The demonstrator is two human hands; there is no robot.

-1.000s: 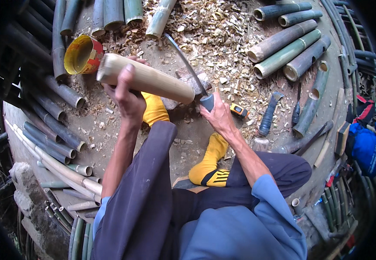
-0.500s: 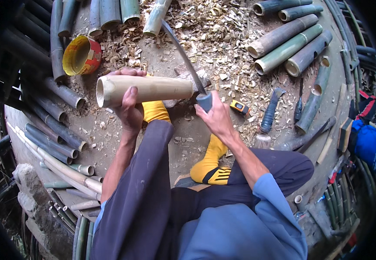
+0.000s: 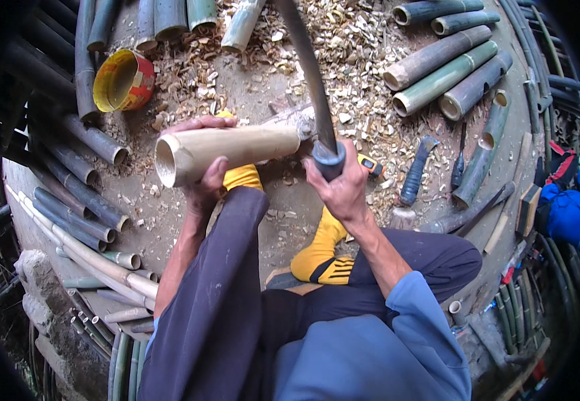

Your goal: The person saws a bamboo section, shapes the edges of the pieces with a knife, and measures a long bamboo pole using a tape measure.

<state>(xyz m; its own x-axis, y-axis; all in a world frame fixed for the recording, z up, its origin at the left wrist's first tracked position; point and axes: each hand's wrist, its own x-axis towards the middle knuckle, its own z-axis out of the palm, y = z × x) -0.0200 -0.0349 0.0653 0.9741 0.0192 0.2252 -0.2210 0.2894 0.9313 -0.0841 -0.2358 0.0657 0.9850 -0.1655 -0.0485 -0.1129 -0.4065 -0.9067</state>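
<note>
My left hand (image 3: 206, 188) is wrapped round a pale, peeled bamboo tube (image 3: 250, 148), thumb on the near side and fingers over the far side. The tube lies almost level, its wide hollow mouth at the left and its narrower end at the right, by a rough wood block (image 3: 305, 121). In my right hand (image 3: 344, 186) is a long knife (image 3: 313, 80), gripped by its grey-blue handle. Its dark, slightly curved blade points up and away from me, just right of the tube's narrow end. Whether blade and tube touch, I cannot tell.
Wood shavings (image 3: 343, 73) cover the ground ahead. A yellow and red tub (image 3: 124, 80) stands at the left. Cut bamboo tubes (image 3: 447, 77) lie all around. On the right are a yellow-black tape measure (image 3: 371, 166), a dark-wrapped tool (image 3: 415, 172) and a blue bag (image 3: 565, 212).
The knife has swung more upright, its blade rising nearer to me, and my right hand has shifted slightly right and turned. The tube's wide end has dipped toward me.
</note>
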